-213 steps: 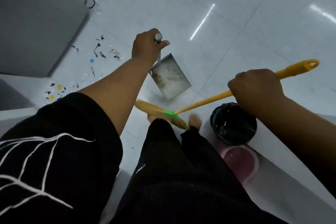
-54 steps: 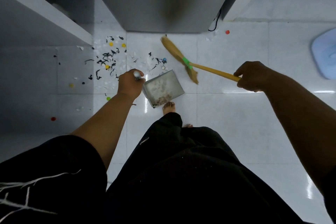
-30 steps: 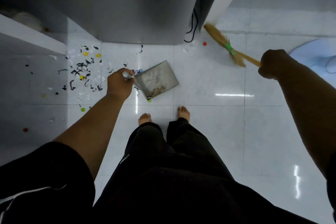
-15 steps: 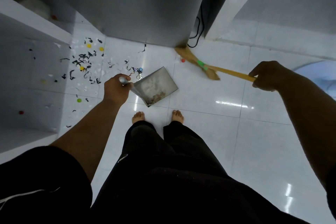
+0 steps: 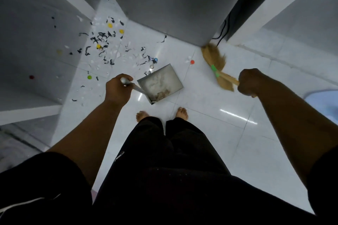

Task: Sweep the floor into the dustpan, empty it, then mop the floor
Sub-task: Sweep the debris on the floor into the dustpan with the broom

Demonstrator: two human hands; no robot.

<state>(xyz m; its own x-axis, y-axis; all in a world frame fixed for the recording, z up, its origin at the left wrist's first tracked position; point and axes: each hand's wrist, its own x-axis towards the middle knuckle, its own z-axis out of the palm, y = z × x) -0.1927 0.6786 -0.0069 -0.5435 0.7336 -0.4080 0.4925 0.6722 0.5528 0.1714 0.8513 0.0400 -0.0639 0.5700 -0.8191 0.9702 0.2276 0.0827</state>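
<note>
My left hand [image 5: 118,89] grips the metal handle of a grey dustpan [image 5: 161,82], which sits low over the white tile floor with brownish dirt in its near corner. My right hand [image 5: 251,82] grips the yellow handle of a straw broom [image 5: 215,58] with green bands; its bristles touch the floor at the corner of a grey cabinet. Black scraps, white bits and coloured caps [image 5: 104,44] lie scattered left of the dustpan. A red cap [image 5: 192,62] lies between pan and broom.
A large grey cabinet [image 5: 173,5] stands ahead, with a black cable [image 5: 224,29] at its right corner. A white shelf unit [image 5: 33,60] is on the left. A light blue object [image 5: 325,104] shows at the right edge. My bare feet [image 5: 161,115] stand just behind the dustpan.
The broom head has swung back to the cabinet corner and my right hand has drawn nearer. The dustpan has stayed put in my left hand. The red cap now lies free of the bristles.
</note>
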